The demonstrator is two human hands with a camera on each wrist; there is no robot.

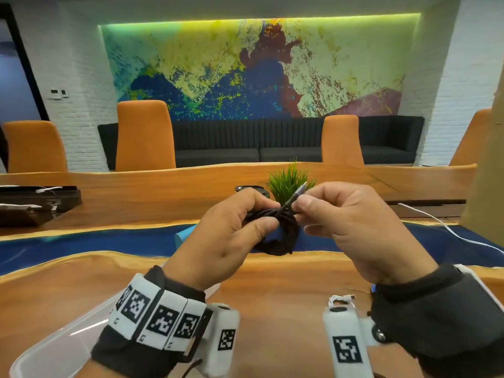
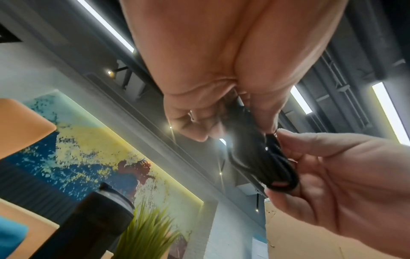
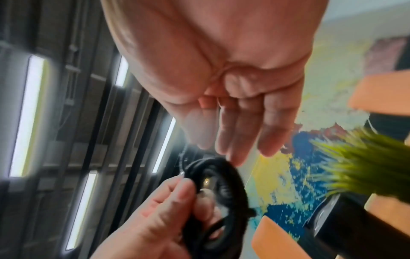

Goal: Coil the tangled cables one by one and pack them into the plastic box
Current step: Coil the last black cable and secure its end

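- Long wooden table (image 1: 272, 301) with a blue strip running across the middle
- Small white cable (image 1: 342, 299) coiled near the front edge
- Another white cable (image 1: 450, 230) trailing off right
- Green plant (image 1: 289, 181) farther back
- Clear plastic box (image 1: 62, 342) front left

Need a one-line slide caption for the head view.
Left hand holds coiled black cable while right hand pinches its plug end above wooden table.

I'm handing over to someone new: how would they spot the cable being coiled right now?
Look above the near edge of the wooden table, where both hands meet in front of the green plant. The black cable is the braided coil there, unlike the thin white cable lying loose on the table.
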